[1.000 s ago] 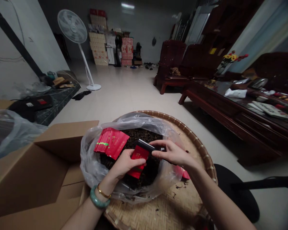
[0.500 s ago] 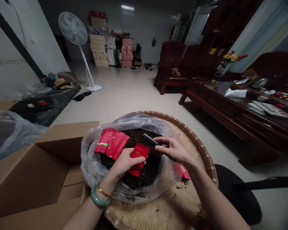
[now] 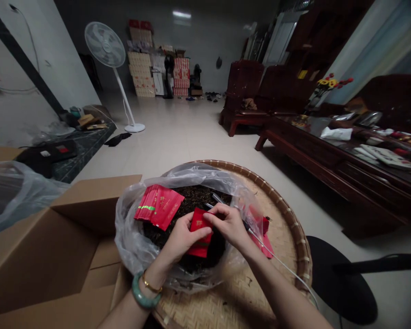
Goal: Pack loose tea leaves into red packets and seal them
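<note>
My left hand [image 3: 183, 235] holds a small red tea sachet [image 3: 200, 249] with gold print, over a clear plastic bag [image 3: 130, 242] of dark loose tea leaves [image 3: 192, 194]. The thumb and fingers of my right hand [image 3: 228, 224] pinch the sachet's top edge. Behind that hand runs a slim two-armed tool [image 3: 219, 198], like a hand-held bag sealer, with a white cord [image 3: 281, 262] trailing right. Whether the palm still keeps hold of it, I cannot tell. A fanned stack of red sachets [image 3: 160, 205] rests on the bag's left side.
Under the bag is a round woven bamboo tray [image 3: 192, 308]. More red sachets [image 3: 265, 240] lie at its right. An open cardboard box [image 3: 55, 256] stands close on the left. A black round stand base [image 3: 342, 283] is right of the tray, near a dark wooden table [image 3: 315, 155].
My right hand has moved left and down onto the sachet's top edge. The tool, earlier pointing out from its fingers, now lies behind the hand, and its white cord shows.
</note>
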{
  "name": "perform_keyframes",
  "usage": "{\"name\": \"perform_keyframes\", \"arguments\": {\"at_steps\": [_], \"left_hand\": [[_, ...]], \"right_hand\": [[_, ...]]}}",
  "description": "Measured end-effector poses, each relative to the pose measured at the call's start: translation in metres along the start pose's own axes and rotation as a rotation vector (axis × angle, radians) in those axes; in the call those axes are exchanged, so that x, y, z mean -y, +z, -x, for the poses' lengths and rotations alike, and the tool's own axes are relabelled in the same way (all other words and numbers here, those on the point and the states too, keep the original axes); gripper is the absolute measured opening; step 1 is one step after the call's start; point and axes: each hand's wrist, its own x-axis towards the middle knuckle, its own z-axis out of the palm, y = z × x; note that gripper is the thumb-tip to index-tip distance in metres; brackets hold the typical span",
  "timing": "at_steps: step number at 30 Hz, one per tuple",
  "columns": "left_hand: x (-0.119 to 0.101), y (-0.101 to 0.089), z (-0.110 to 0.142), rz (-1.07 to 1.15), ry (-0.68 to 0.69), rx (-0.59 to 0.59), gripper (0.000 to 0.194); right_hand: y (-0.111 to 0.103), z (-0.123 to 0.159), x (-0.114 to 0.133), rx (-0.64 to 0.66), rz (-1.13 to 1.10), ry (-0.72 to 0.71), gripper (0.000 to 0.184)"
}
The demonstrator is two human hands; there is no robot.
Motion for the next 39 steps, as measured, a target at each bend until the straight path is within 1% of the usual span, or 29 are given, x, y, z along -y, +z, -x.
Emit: {"name": "perform_keyframes", "arguments": {"at_steps": [2,6,7,9,12,14,15,16,17,19,20,21,22,24,25,26,27,28,30,33,35,36,37,39], "left_hand": [[-0.003,-0.001,-0.001,-0.015,0.052,-0.035,0.038],[-0.008,-0.004,-0.004,-0.105,0.14,-0.147,0.032],[-0.008,-0.005,-0.004,-0.122,0.146,-0.162,0.032],[-0.006,-0.004,-0.004,-0.115,0.145,-0.181,0.035],[-0.001,-0.004,-0.003,-0.041,0.094,-0.158,0.042],[0.003,-0.007,-0.003,0.009,0.043,-0.138,0.049],[0.005,-0.01,-0.002,0.012,0.042,-0.16,0.053],[0.008,-0.013,-0.001,-0.02,0.073,-0.207,0.054],[0.01,-0.018,0.0,-0.097,0.137,-0.272,0.051],[0.015,-0.027,0.002,-0.36,0.321,-0.413,0.037],[0.018,-0.032,0.002,-0.517,0.408,-0.466,0.029],[0.019,-0.036,0.002,-0.663,0.474,-0.504,0.024],[0.02,-0.04,0.001,-0.791,0.511,-0.53,0.022],[0.019,-0.048,-0.002,-1.005,0.517,-0.6,0.026],[0.017,-0.052,-0.004,-1.107,0.499,-0.639,0.029],[0.015,-0.056,-0.006,-1.206,0.476,-0.679,0.033],[0.014,-0.06,-0.009,-1.297,0.449,-0.707,0.036],[0.012,-0.063,-0.011,-1.371,0.423,-0.719,0.039],[0.011,-0.07,-0.015,-1.447,0.389,-0.694,0.038],[0.013,-0.077,-0.018,-1.399,0.419,-0.642,0.029],[0.013,-0.078,-0.018,-1.283,0.504,-0.62,0.022],[0.012,-0.077,-0.016,-1.21,0.564,-0.608,0.018],[0.011,-0.075,-0.013,-1.138,0.635,-0.595,0.014],[0.008,-0.067,-0.004,-1.029,0.79,-0.564,0.01]], "right_hand": [[0.004,0.001,0.003,0.002,-0.018,-0.003,0.027],[0.003,0.004,0.007,0.082,-0.019,-0.001,0.028],[0.003,0.005,0.008,0.099,-0.038,0.025,0.029],[0.004,0.006,0.01,0.141,-0.107,0.123,0.031],[0.002,0.008,0.006,0.208,-0.228,0.295,0.037],[-0.004,0.008,0.001,0.195,-0.265,0.36,0.038],[-0.009,0.007,-0.002,0.152,-0.274,0.37,0.038],[-0.013,0.006,-0.004,0.083,-0.282,0.364,0.038],[-0.018,0.003,-0.004,-0.007,-0.293,0.345,0.037],[-0.021,-0.004,0.003,-0.197,-0.341,0.276,0.035],[-0.02,-0.008,0.011,-0.249,-0.385,0.24,0.034],[-0.016,-0.012,0.022,-0.256,-0.439,0.209,0.034],[-0.011,-0.015,0.034,-0.201,-0.505,0.181,0.034],[0.001,-0.022,0.059,0.044,-0.635,0.147,0.046],[0.006,-0.024,0.069,0.129,-0.68,0.133,0.05],[0.01,-0.027,0.074,0.175,-0.703,0.121,0.05],[0.012,-0.028,0.074,0.183,-0.707,0.114,0.048],[0.013,-0.029,0.07,0.16,-0.693,0.112,0.043],[0.015,-0.031,0.048,0.075,-0.608,0.119,0.035],[0.02,-0.031,0.005,-0.005,-0.367,0.109,0.031],[0.028,-0.03,-0.015,-0.033,-0.242,0.076,0.028],[0.033,-0.029,-0.021,-0.038,-0.222,0.068,0.028],[0.039,-0.028,-0.023,-0.036,-0.24,0.076,0.028],[0.048,-0.026,-0.021,-0.01,-0.371,0.133,0.034]]}}
